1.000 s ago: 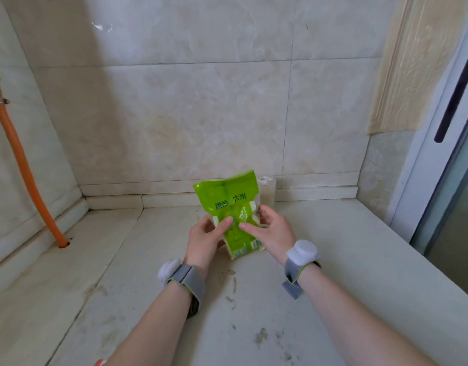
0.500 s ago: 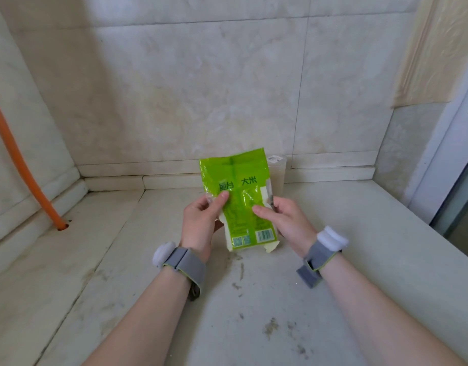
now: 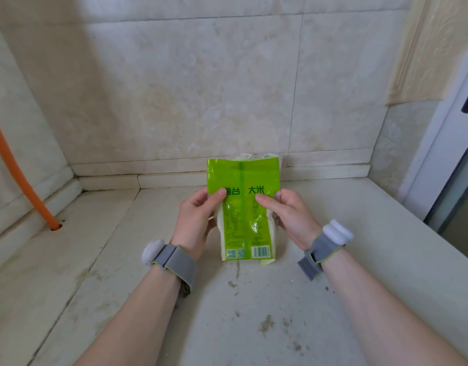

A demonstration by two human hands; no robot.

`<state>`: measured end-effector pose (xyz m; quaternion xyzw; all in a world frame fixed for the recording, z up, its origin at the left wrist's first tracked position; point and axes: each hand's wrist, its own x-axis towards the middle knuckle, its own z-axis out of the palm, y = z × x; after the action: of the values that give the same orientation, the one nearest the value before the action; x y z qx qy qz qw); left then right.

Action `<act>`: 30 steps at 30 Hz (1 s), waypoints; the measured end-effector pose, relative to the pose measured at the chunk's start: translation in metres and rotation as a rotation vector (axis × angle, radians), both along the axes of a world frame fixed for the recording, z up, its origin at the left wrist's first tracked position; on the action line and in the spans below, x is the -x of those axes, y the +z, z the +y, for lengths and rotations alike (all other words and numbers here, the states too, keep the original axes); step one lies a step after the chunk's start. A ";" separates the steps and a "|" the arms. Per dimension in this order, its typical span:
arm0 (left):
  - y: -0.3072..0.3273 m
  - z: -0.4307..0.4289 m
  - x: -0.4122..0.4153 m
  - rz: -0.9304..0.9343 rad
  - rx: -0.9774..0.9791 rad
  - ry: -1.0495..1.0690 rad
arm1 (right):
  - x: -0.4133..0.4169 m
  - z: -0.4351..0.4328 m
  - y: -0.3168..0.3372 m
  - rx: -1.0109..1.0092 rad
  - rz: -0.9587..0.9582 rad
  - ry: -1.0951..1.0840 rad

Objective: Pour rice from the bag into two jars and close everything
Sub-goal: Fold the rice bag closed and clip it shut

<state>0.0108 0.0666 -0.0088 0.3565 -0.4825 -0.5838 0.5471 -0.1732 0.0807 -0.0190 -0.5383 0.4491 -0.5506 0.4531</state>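
Both hands' grip grasps the bag [image 3: 243, 207] upright, left hand [image 3: 198, 220] and right hand [image 3: 288, 220] at its side edges; bare tabletop [image 3: 254, 313] all round it

Both forearms reach fwd, grey bands on wrists. L hand [image 3: 197, 216] and R hand [image 3: 287, 216] pinch w/ thumbs on top, fingers curled behind.

This looks like a home kitchen corner, plainly built. A pale stone worktop [image 3: 254, 326], stained and gritty, runs into cream marble-look wall tiles [image 3: 190, 96] at 12 o'clock. An orange gas hose [image 3: 15, 167] drops through a hole in the worktop at 9 o'clock. A sliding door frame [image 3: 449, 143] stands at 3 o'clock.
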 end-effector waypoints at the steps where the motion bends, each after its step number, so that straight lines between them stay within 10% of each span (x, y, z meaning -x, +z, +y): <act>1: 0.002 0.000 -0.001 0.002 0.007 0.004 | -0.001 0.000 0.003 0.035 -0.012 -0.003; 30: 0.006 0.002 -0.006 -0.255 0.295 0.083 | -0.001 0.006 0.015 0.098 -0.194 -0.124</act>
<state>0.0169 0.0686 -0.0031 0.3634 -0.6129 -0.4338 0.5514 -0.1724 0.0865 -0.0045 -0.4754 0.4081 -0.6484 0.4324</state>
